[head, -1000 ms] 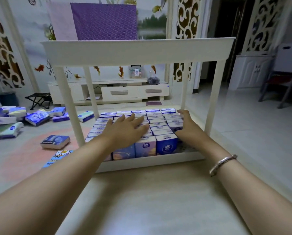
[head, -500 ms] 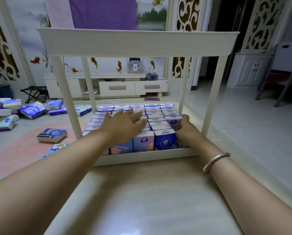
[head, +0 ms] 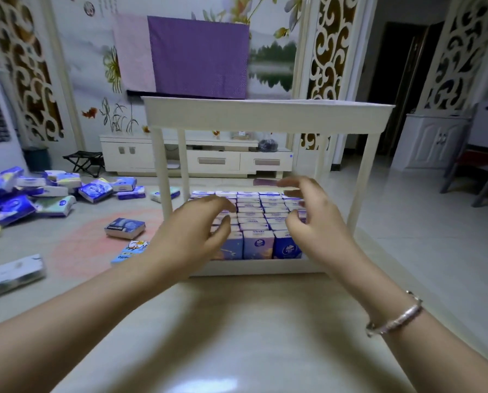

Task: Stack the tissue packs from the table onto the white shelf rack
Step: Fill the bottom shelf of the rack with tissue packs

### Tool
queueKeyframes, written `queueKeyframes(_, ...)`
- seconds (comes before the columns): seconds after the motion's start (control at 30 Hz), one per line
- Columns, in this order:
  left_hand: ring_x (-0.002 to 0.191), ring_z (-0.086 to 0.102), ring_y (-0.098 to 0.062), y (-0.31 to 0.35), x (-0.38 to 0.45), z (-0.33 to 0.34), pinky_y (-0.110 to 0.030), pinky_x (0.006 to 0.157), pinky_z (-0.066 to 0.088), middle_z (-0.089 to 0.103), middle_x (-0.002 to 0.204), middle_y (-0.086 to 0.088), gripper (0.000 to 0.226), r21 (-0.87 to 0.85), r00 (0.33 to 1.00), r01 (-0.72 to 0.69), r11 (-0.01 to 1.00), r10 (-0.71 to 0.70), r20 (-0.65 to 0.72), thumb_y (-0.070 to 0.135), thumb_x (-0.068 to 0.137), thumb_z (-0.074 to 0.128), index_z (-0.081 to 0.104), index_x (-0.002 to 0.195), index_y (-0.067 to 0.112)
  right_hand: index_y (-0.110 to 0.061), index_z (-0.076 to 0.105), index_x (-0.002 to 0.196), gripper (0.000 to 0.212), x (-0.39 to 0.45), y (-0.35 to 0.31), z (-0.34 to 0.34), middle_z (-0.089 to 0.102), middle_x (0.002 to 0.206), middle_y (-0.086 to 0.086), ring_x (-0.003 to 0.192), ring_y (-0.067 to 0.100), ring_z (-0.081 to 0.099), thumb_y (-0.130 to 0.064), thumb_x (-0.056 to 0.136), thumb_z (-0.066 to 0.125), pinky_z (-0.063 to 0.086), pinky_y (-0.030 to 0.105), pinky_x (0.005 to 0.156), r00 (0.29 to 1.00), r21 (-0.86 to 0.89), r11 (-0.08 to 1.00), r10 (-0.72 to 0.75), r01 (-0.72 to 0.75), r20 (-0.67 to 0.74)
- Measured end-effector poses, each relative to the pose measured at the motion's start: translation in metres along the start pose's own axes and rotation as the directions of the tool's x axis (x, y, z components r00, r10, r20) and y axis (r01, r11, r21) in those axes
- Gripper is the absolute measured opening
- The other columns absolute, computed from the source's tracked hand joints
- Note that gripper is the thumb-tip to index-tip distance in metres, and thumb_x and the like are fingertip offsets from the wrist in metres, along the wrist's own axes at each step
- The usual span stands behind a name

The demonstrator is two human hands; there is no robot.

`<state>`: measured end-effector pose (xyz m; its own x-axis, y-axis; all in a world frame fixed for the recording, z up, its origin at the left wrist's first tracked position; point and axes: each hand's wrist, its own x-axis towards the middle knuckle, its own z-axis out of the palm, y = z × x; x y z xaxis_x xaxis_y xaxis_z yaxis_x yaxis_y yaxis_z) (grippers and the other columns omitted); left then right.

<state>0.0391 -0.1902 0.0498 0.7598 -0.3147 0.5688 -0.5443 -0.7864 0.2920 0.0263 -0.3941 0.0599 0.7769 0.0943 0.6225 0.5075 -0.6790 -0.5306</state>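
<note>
The white shelf rack point(head: 268, 113) stands at the far edge of the beige table point(head: 237, 336). Its lower tray holds several rows of upright blue and purple tissue packs point(head: 258, 222). My left hand point(head: 189, 236) hovers in front of the left rows, fingers loosely curled and holding nothing. My right hand point(head: 316, 222) hovers over the right rows, fingers spread and slightly bent, also holding nothing. Both hands are blurred and hide part of the packs behind them.
Several more tissue packs point(head: 52, 194) lie scattered on the floor at the left, one blue pack point(head: 125, 228) nearer the rack. A white TV cabinet point(head: 197, 157) stands behind. A chair point(head: 475, 165) is at the right.
Both hands have lifted off the packs and drawn back toward me. My view has tilted upward, so the rack sits lower in the frame.
</note>
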Motion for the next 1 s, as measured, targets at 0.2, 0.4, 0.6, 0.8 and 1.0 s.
queueKeyframes(0.2,0.089,0.062,-0.005,-0.045,-0.041,-0.046,-0.030,0.075,0.050,0.067,0.091,0.016,0.027,-0.094,0.986,0.044,0.995,-0.058,-0.153,0.030,0.084,0.044,0.067,0.096,0.024,-0.024,0.053,0.117,0.037,-0.012,-0.050,0.028,0.055,0.112,-0.013,0.107,-0.002,0.052,-0.001,0.088,0.048,0.046,0.020,0.088,0.987,0.088,0.988,-0.134,0.126,0.090)
queueKeyframes(0.4,0.083,0.063,-0.002,-0.118,-0.059,-0.080,-0.038,0.077,0.053,0.068,0.086,0.016,0.021,-0.206,0.896,0.239,0.949,-0.297,-0.329,0.027,0.082,0.047,0.067,0.087,0.026,-0.023,0.051,0.119,0.034,0.008,-0.115,0.095,0.054,0.112,-0.018,0.106,-0.003,0.052,-0.005,0.091,0.047,0.041,0.011,0.085,0.910,0.155,0.946,-0.317,0.284,0.266)
queueKeyframes(0.6,0.083,0.062,-0.013,-0.219,-0.084,-0.101,-0.034,0.081,0.051,0.070,0.098,0.009,0.018,-0.214,0.735,0.558,0.802,-0.597,-0.321,0.013,0.085,0.054,0.063,0.090,0.028,-0.020,0.049,0.118,0.031,0.076,-0.153,0.225,0.055,0.120,-0.005,0.109,0.008,0.053,-0.009,0.089,0.047,0.044,0.028,0.091,0.878,0.111,0.952,-0.307,0.286,0.367)
queueKeyframes(0.8,0.099,0.061,-0.014,-0.267,-0.079,-0.124,-0.032,0.087,0.048,0.066,0.107,0.008,0.024,-0.269,0.654,0.647,0.713,-0.701,-0.285,0.013,0.086,0.052,0.065,0.105,0.021,-0.015,0.043,0.132,0.047,0.150,-0.135,0.357,0.045,0.131,0.006,0.123,0.024,0.041,-0.022,0.087,0.057,0.035,0.030,0.088,0.865,-0.097,0.982,-0.096,0.164,0.493)
queueKeyframes(1.0,0.094,0.064,-0.014,-0.314,-0.094,-0.138,-0.030,0.088,0.049,0.067,0.102,0.006,0.025,-0.366,0.559,0.694,0.620,-0.785,-0.268,0.005,0.086,0.051,0.066,0.100,0.020,-0.029,0.030,0.145,0.081,0.188,-0.140,0.439,0.033,0.144,0.006,0.132,0.026,0.032,-0.030,0.075,0.072,0.033,0.040,0.108,0.804,0.010,0.983,-0.154,0.181,0.575)
